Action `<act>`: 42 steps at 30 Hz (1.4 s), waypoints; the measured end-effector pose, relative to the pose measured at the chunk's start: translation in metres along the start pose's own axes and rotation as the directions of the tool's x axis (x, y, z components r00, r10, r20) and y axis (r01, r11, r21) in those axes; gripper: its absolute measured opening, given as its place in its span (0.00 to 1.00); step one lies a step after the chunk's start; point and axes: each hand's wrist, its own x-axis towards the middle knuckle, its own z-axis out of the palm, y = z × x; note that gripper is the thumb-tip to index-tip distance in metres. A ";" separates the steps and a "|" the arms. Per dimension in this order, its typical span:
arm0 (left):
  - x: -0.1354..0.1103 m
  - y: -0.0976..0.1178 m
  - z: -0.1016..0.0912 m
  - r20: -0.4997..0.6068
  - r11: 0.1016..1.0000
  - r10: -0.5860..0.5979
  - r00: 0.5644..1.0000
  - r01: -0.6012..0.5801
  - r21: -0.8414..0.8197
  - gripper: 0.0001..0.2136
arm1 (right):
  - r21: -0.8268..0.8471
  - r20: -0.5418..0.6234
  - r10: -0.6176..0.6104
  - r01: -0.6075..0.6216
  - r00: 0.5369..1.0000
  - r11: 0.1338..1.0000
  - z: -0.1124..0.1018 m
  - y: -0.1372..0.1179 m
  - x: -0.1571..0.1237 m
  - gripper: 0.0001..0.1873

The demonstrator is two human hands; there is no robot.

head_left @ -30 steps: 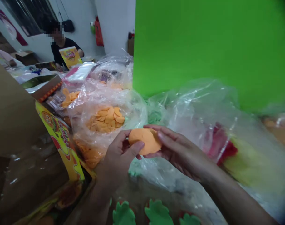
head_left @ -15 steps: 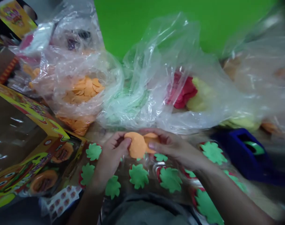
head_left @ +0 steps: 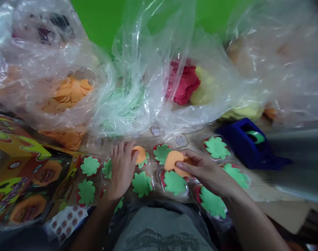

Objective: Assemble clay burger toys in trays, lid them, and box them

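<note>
plastic bags (head_left: 132,62) bulge behind the right hand (head_left: 206,170)

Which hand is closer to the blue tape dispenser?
The right hand is nearer, to the lower left of the blue tape dispenser in this view. The left hand is farther off to the same side.

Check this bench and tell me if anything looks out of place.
The orange disc under the right hand sits askew, overlapping two green leaf pieces instead of lying squarely on one; the other leaves sit neatly in their clear trays.
</note>
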 end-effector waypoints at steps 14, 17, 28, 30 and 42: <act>0.018 0.049 0.036 0.248 0.974 0.110 0.962 -0.056 -0.217 0.11 | 0.157 -0.235 -0.118 0.158 0.965 0.975 -0.030 0.006 -0.019 0.25; 0.017 0.058 0.031 0.173 0.952 0.102 0.980 -0.045 -0.303 0.10 | 0.357 -0.087 -0.093 0.118 0.992 0.926 -0.028 0.007 -0.026 0.25; 0.002 0.089 0.022 0.604 0.307 0.222 0.765 0.534 -0.788 0.13 | -0.424 -0.327 -0.690 0.552 0.646 0.718 -0.013 0.020 -0.054 0.09; 0.002 0.093 0.025 0.588 0.406 0.247 0.770 0.469 -0.784 0.13 | -0.277 -0.352 -0.584 0.515 0.731 0.812 -0.019 0.024 -0.056 0.10; -0.004 0.100 0.080 0.359 0.803 0.595 0.719 -0.554 -0.220 0.13 | -0.553 -0.445 -0.397 0.102 0.803 0.827 -0.049 0.057 -0.029 0.22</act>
